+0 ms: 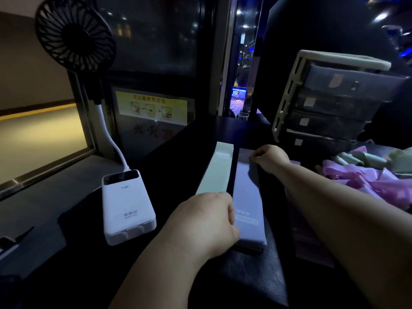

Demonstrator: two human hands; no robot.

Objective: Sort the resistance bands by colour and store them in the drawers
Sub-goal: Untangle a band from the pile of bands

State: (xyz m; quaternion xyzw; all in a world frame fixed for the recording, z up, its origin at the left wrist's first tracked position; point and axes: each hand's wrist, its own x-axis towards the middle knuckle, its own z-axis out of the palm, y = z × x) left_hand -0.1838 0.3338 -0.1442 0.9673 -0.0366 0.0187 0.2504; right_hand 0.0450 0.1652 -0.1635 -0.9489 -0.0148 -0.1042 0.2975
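Two flat stacks of resistance bands lie side by side on the dark table: a pale green stack [217,170] on the left and a pale purple stack [247,197] on the right. My left hand [207,221] grips the near end of the purple stack, fingers curled over its left edge. At the far end of that same stack, my right hand [270,158] pinches it. A loose heap of purple bands [376,181] and green bands [356,159] lies at the right. The drawer unit [330,101] stands at the back right, its drawers closed.
A white power bank [128,206] lies left of the green stack, cabled to a black fan [74,34] at the upper left. A window ledge [44,166] runs along the left. A dark mat [256,275] lies under the purple stack.
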